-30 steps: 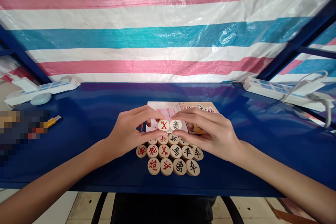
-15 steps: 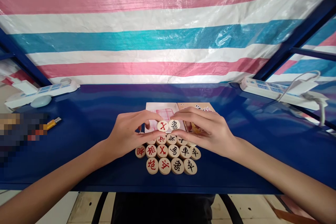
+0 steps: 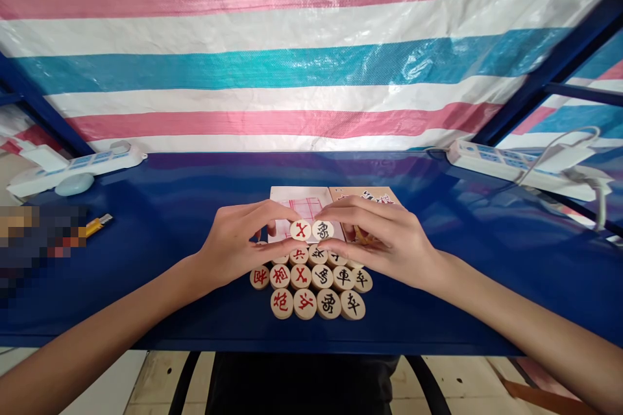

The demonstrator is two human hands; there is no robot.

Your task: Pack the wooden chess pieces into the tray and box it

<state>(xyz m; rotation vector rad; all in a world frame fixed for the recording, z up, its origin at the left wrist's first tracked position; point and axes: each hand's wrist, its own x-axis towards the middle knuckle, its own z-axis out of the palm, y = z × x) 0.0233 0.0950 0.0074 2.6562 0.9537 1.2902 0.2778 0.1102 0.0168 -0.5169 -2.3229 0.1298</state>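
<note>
Between the thumb and fingers of my left hand (image 3: pixel 238 243) is a round Chinese chess piece with a red character (image 3: pixel 300 230). My right hand (image 3: pixel 384 240) pinches a Chinese chess piece with a black character (image 3: pixel 322 231). The two pieces are side by side, faces toward me, above the rows on the desk. Below them lie several more wooden pieces, red-marked ones (image 3: pixel 281 303) to the left and black-marked ones (image 3: pixel 353 305) to the right. My hands partly hide the farther row. Behind is an open box, with a white, red-lined part (image 3: pixel 292 194) and a tan printed part (image 3: pixel 350 193).
A blue desk (image 3: pixel 204 181) carries everything. Power strips lie at the back left (image 3: pixel 104 164) and back right (image 3: pixel 496 159), the right one with cables. A computer mouse (image 3: pixel 74 185) and a yellow utility knife (image 3: pixel 95 227) are at the left. Striped sheeting (image 3: pixel 292 71) hangs behind.
The whole view has shifted slightly, with the desk a little higher in the picture. Both hands keep their hold on the two pieces in nearly the same position.
</note>
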